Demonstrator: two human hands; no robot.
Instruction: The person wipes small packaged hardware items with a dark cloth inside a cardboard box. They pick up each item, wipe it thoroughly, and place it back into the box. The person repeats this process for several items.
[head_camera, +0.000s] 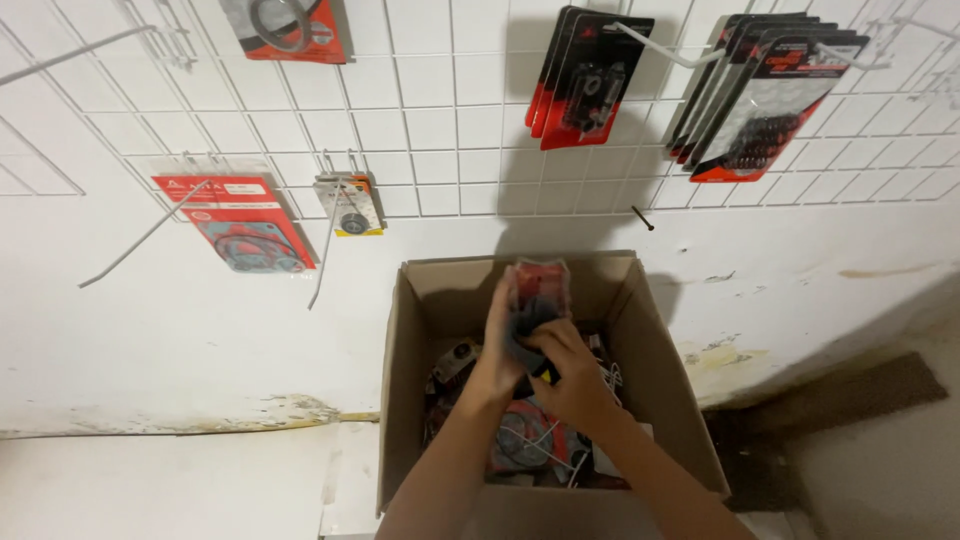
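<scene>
Left hand (497, 345): fingers closed round a red blister pack (540, 290) — held upright.
Right hand (570, 375): grips the pack's lower edge.
Cardboard box (660, 350): open — packs inside.

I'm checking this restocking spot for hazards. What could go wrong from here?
1. Both hands, left and right, share one packet above the box; a loose grip could drop it back in.
2. Bare hooks jut from the wall grid near the box and might scratch an arm reaching up.
3. Wires tangled among the packs in the box may snag on whatever is lifted.
</scene>
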